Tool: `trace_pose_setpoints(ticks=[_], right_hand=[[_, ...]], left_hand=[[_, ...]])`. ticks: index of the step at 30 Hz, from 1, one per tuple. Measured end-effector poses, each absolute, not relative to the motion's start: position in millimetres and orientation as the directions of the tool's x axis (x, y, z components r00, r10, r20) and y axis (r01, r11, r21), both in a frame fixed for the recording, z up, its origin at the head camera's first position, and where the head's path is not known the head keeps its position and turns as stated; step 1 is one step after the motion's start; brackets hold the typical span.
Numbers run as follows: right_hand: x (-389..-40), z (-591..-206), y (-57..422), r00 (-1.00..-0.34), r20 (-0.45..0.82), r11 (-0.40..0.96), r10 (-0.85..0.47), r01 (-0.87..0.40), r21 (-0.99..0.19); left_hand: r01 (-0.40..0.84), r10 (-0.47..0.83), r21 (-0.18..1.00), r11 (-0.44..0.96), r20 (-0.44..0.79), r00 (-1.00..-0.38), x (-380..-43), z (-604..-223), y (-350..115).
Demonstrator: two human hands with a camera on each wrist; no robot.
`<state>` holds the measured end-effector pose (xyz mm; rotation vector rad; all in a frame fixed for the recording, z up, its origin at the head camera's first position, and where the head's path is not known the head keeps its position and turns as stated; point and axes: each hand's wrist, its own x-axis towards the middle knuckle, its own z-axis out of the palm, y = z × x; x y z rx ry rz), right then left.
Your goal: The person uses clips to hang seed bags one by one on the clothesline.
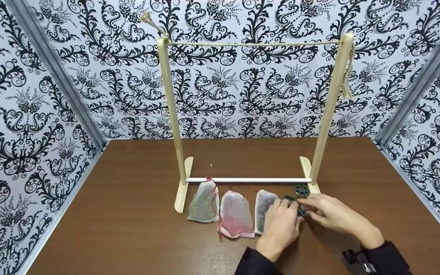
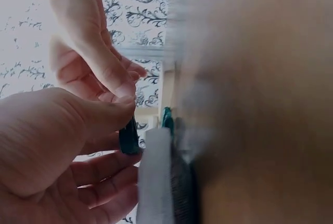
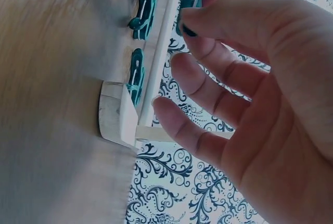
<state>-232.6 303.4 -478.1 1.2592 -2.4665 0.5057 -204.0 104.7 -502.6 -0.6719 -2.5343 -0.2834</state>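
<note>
Both hands meet at one dark green clothespin (image 2: 129, 136), raised a little over the table. My left hand (image 1: 281, 225) pinches it between thumb and fingers. From the other side, my right hand (image 1: 332, 214) grips its end with thumb and index finger, the other fingers spread loosely in the right wrist view. Two more green clothespins (image 3: 136, 75) lie by the rack's right foot. Just left of the left hand is a white mesh bag with dark filling (image 1: 264, 202), partly covered by that hand. Beside it lie a bag with pink filling (image 1: 236, 215) and one with greenish filling (image 1: 204, 202).
A wooden rack stands behind the bags, with a white lower bar (image 1: 250, 180) and a rope (image 1: 254, 44) tied between its posts. Red strings (image 1: 215, 198) trail from the bags. Patterned walls (image 1: 220, 95) enclose the brown table (image 1: 128, 229).
</note>
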Motion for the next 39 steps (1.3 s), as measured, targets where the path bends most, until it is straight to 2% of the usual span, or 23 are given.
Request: trace_pose_setpoints(ticks=[4, 7, 13, 17, 21, 27, 39], right_hand=[[-232, -473, 300, -0.564, 0.467, 0.568, -0.681, -0.809, -0.149], [-231, -468, 298, -0.601, 0.466, 0.599, -0.649, -0.782, -0.172], [-232, -454, 296, -0.67, 0.441, 0.63, -0.597, -0.732, -0.258], [-232, -446, 293, -0.71, 0.407, 0.616, -0.574, -0.703, -0.357], [-232, -441, 290, -0.736, 0.387, 0.594, -0.555, -0.677, -0.435], [-233, -438, 288, -0.716, 0.412, 0.541, -0.564, -0.697, -0.471], [-239, -441, 285, -0.652, 0.474, 0.457, -0.592, -0.756, -0.469]], left_hand=[[0.552, 0.406, 0.074, 0.831, 0.599, -0.691, -208, -497, 98], [0.588, 0.411, 0.094, 0.803, 0.627, -0.662, -211, -493, 91], [0.684, 0.425, 0.234, 0.691, 0.634, -0.646, -218, -485, 74], [0.733, 0.424, 0.342, 0.589, 0.641, -0.64, -223, -481, 63], [0.745, 0.43, 0.458, 0.484, 0.617, -0.659, -226, -478, 56], [0.709, 0.481, 0.598, 0.373, 0.529, -0.699, -228, -474, 48], [0.721, 0.503, 0.609, 0.33, 0.533, -0.68, -230, -475, 45]])
